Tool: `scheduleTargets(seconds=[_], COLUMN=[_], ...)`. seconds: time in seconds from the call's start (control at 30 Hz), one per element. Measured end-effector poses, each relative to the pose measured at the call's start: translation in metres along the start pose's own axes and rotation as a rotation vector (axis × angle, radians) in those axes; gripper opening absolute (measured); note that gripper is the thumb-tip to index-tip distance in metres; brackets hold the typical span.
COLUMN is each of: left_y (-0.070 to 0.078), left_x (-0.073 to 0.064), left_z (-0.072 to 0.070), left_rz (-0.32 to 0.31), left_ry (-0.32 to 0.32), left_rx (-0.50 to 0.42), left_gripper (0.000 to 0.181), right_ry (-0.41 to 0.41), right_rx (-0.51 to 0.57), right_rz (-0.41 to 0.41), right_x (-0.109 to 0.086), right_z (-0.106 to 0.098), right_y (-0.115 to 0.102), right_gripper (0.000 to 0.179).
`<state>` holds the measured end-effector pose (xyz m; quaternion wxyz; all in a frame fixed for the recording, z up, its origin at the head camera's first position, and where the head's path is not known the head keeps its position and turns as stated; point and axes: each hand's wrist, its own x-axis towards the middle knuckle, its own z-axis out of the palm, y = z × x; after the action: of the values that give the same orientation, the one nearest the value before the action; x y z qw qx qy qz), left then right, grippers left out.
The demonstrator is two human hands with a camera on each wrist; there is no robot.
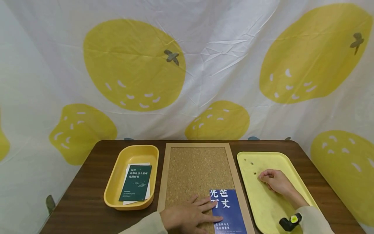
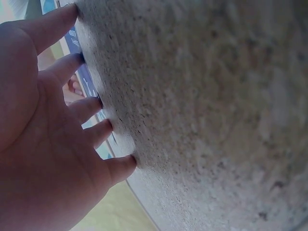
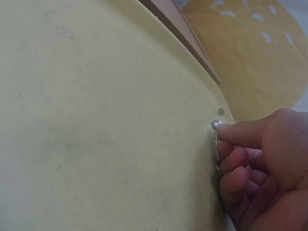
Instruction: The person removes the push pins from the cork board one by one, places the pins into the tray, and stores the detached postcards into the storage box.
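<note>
My left hand (image 1: 190,214) lies with spread fingers on the cork board (image 1: 198,169); some fingertips reach onto a blue card with white characters (image 1: 230,214) at the board's lower right. In the left wrist view the fingertips press the cork surface. Over the yellow tray (image 1: 251,201), my right hand (image 1: 274,182) has its fingers curled, thumb and index tips beside a small metal thumbtack (image 3: 216,124). Whether something is pinched between them I cannot tell. Another thumbtack (image 3: 221,112) lies just beyond, and a tack (image 1: 245,159) sits near the tray's far left corner.
On the left stands a yellow-orange basin (image 1: 109,195) holding a dark green card (image 1: 135,183) over white ones. A black device with a yellow label (image 1: 290,222) is at the right wrist. A lemon-patterned cloth (image 1: 219,71) hangs behind the dark wooden table (image 1: 79,195).
</note>
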<state>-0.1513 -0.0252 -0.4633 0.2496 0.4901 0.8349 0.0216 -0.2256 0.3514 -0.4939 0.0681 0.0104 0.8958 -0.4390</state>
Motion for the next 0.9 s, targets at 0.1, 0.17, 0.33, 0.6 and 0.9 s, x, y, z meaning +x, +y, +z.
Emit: scheduleTargets(seconds=[0.1, 0.17, 0.33, 0.6, 0.9], left_y=[0.0004, 0.0008, 0.0018, 0.0018, 0.0031], left_x=[-0.0004, -0.0008, -0.0013, -0.0010, -0.0015], left_z=[-0.0002, -0.0005, -0.0011, -0.0020, -0.0015], left_rz=[0.004, 0.005, 0.000, -0.008, -0.002], left_ry=[0.005, 0.005, 0.003, -0.009, 0.005], left_rx=[0.009, 0.012, 0.022, 0.010, 0.034], left_gripper=[0.060, 0.061, 0.061, 0.061, 0.060], right_ry=[-0.003, -0.002, 0.002, 0.004, 0.007], right_rx=[0.003, 0.014, 0.016, -0.004, -0.017], right_rz=[0.000, 0.010, 0.024, 0.002, 0.008], right_x=[-0.0010, -0.0013, -0.0009, -0.0012, -0.0006], right_z=[-0.0003, -0.0005, -0.0001, 0.0003, 0.0008], right_y=[-0.0011, -0.0018, -0.0021, -0.0027, -0.0005], right_gripper=[0.016, 0.016, 0.017, 0.017, 0.016])
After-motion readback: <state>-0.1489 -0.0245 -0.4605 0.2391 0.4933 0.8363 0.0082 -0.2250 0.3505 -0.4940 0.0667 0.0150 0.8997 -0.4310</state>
